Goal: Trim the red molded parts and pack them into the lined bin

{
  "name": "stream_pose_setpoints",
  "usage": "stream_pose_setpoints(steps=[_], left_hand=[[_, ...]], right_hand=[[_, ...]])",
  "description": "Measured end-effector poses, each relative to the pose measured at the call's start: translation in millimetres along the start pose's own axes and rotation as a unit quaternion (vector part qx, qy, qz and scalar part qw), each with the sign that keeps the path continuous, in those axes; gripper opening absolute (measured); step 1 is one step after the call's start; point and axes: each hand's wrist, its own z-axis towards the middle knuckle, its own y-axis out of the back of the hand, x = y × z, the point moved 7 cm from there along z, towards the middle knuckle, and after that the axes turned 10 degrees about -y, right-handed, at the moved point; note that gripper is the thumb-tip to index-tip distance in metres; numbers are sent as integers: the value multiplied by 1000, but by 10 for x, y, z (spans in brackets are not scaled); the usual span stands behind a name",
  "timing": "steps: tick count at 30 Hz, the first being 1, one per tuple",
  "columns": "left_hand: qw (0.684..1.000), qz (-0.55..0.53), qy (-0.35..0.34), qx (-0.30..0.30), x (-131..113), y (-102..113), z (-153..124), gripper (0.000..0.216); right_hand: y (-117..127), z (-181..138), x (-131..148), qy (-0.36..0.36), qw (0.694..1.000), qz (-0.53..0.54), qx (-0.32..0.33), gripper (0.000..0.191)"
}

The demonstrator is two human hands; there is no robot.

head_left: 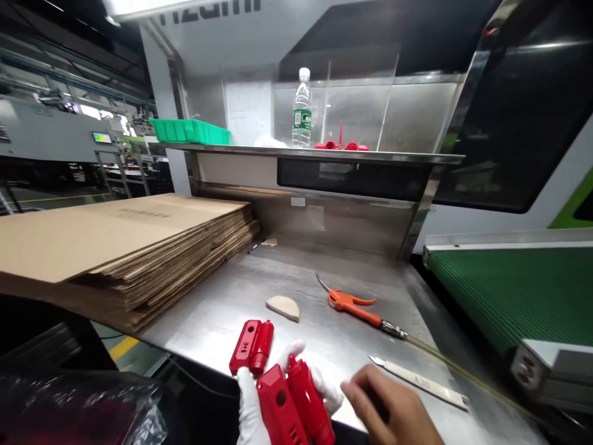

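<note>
Bottle (302, 108) upright beside green tray (189, 130)

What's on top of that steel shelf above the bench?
On the shelf stand a green tray, a clear water bottle and several small red parts. The tray's contents are hidden by its wall.

Two glossy red plastic housings (296, 402) (each a flat boxy half joined to a rounded barrel) sit side by side, tilted, in a white-gloved hand at the table's near edge. A third red housing (252, 347) of the same shape lies flat on the table just beyond, near that edge.
</note>
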Motion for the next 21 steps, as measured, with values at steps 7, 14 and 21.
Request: stream_pose_setpoints(steps=[7, 14, 21], left_hand=[[991, 17, 42, 123, -39, 102, -122, 73], [994, 48, 31, 94, -256, 34, -346, 76], [996, 82, -15, 40, -375, 169, -289, 47]], right_hand=[[-333, 1262, 659, 32, 990, -134, -10, 28], [-693, 1258, 931, 30, 973, -229, 1, 23], [-97, -209, 462, 13, 983, -87, -159, 42]])
